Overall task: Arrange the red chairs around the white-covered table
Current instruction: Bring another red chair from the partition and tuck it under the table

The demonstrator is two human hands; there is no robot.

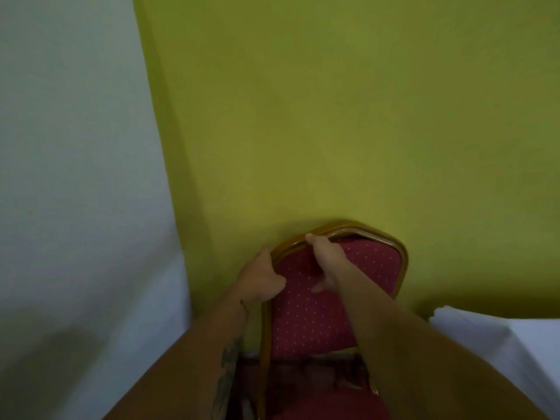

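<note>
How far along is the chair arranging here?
Nothing shows as finished: no placed chair is in view. In hand: the left hand and right hand both grip the red chair by its backrest frame, near the green wall. Left: setting it at the white cloth.

Dotted cloth chair (306, 316), glossy frame (363, 230)

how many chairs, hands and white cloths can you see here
red chair: 1
hands: 2, left hand and right hand, both on the chair's backrest
white cloths: 2, one at the left, one at the lower right
total: 5
</note>
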